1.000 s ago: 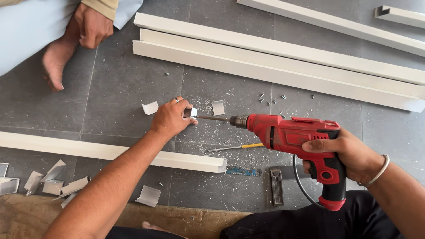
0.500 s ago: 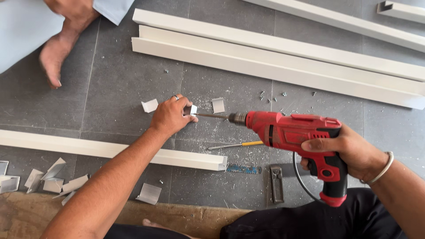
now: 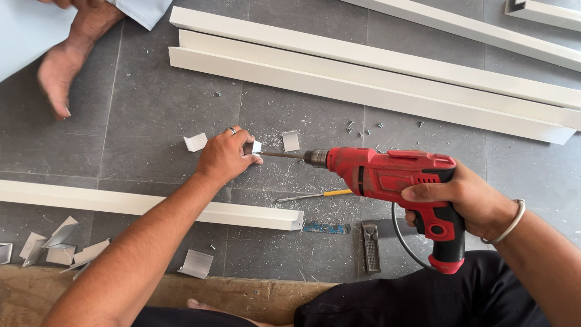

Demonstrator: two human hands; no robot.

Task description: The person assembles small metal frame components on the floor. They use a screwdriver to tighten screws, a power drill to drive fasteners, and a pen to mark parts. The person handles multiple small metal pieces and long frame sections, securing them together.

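Nothing's really shifted from a second ago: left hand (image 3: 223, 158) still pinches the small bracket (image 3: 256, 147) on the floor (image 3: 145, 115), right hand (image 3: 463, 200) grips the red drill (image 3: 387, 172), bit touching it.

- Single view: head-worn camera, looking steeply down onto the dark grey tiled floor (image 3: 151, 115).
- Close range; wearer's forearms enter from the bottom edge.
- Far edge of frame: long white metal channel lengths (image 3: 375, 79).
- No second view to overlap.

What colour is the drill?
The drill in the right hand is red with black parts, seen in the head view.
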